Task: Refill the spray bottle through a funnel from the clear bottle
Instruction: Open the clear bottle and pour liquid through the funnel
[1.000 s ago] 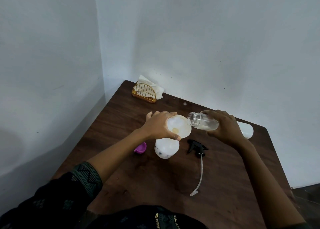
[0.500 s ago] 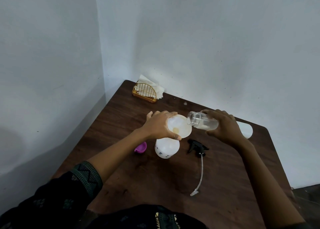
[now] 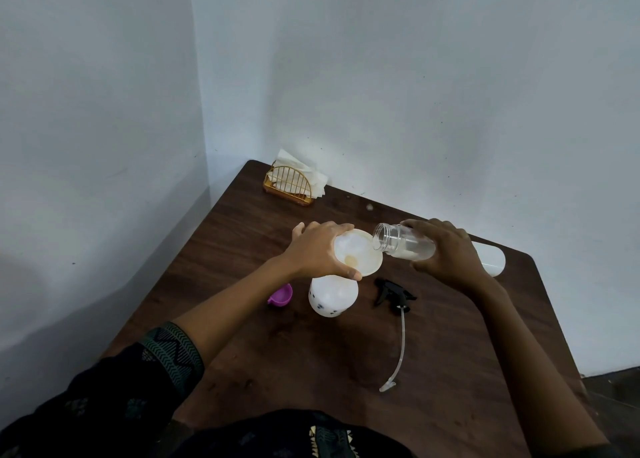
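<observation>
I have the left grip (image 3: 317, 249) curled round the rim of the white funnel (image 3: 360, 251), thumb on the near edge and fingers over the far side, holding it where it sits in the neck of the white spray bottle (image 3: 332, 296). The spray bottle stands upright on the brown desk (image 3: 277, 353), near its middle, with small dark marks on its side. The right grip (image 3: 446, 253) is wrapped round the clear bottle (image 3: 398, 243), which is tilted almost level, its open mouth just over the right-hand rim of the funnel. A little clear liquid lies along the lower side of the clear bottle; I cannot tell whether any is running out. In the bottom of the funnel bowl I make out a yellowish patch.

Just right of the spray bottle the black trigger head (image 3: 393, 293) lies on the desk, apart from it, and its pale dip tube (image 3: 401, 346) trails toward the near edge. A purple cap (image 3: 281, 295) sits left of the spray bottle, partly hidden by the left forearm. Behind the right grip a white cylinder (image 3: 491, 260) lies on its side near the far right edge of the desk. In the far left corner stands a gold wire holder (image 3: 291, 185) with paper napkins in it. A dark patterned sleeve (image 3: 166, 353) covers the left arm above the elbow
</observation>
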Available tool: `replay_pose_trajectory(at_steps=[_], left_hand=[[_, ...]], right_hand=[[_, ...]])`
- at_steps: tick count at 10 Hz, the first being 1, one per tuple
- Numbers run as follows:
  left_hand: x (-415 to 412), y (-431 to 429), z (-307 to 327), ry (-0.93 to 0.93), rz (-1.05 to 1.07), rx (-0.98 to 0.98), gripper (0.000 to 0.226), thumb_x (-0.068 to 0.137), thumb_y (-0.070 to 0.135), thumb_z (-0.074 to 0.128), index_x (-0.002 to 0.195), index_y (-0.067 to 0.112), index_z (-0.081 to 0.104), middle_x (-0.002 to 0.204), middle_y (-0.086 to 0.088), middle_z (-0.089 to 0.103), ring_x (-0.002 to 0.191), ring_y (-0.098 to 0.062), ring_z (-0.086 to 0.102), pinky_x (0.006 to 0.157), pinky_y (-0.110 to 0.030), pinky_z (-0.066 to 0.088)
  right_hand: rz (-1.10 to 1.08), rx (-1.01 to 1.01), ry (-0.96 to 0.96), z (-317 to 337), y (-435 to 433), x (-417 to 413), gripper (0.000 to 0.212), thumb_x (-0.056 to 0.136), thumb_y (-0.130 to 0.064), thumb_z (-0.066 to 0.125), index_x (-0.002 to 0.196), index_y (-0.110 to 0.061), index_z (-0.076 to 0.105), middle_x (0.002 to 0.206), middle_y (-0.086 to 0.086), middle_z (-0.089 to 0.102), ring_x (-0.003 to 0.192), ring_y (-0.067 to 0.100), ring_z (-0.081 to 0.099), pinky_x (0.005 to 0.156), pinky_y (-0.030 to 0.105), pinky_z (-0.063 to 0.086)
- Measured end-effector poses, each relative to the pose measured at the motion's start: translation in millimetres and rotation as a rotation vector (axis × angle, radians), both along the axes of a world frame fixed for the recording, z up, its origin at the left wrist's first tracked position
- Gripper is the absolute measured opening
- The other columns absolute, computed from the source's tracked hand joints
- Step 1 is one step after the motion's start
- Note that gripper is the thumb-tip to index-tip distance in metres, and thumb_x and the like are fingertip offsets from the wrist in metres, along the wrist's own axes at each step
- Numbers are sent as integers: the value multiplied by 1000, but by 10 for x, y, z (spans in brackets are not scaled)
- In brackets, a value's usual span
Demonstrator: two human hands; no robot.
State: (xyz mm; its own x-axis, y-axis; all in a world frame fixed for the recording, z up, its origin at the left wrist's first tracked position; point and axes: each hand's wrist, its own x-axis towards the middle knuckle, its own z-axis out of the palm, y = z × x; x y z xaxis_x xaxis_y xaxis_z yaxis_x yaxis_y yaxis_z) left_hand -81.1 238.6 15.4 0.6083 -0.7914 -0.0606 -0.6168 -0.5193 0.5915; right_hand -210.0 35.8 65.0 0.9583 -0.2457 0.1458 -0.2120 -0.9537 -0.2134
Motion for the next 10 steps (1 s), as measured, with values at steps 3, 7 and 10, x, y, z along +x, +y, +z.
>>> replay_pose_trajectory(at_steps=[3,7,10], left_hand=[[5,0,-9,-3,0,-5,93,66,61,71,142,27,31,141,1,45,133,-24,33,114,-51,11],[3,1,-6,-2,-2,0,93,65,61,71,142,27,31,141,1,45,133,-24,33,114,-52,11],[3,-2,-11,-4,0,-4,93,65,61,71,142,28,31,139,1,46,132,-24,34,114,-51,12]], right_hand=[[2,-11,-7,-6,-9,-2,65,63,-15,75,124,-29,56,101,1,63,96,23,53,83,33,32],[10,-24,-11,0,-14,-2,65,64,-16,76,125,-28,56,101,0,63,96,22,53,82,32,30],[2,-51,-10,13,-6,-3,64,64,-15,75,124,-28,56,99,0,63,95,22,53,81,30,28]])
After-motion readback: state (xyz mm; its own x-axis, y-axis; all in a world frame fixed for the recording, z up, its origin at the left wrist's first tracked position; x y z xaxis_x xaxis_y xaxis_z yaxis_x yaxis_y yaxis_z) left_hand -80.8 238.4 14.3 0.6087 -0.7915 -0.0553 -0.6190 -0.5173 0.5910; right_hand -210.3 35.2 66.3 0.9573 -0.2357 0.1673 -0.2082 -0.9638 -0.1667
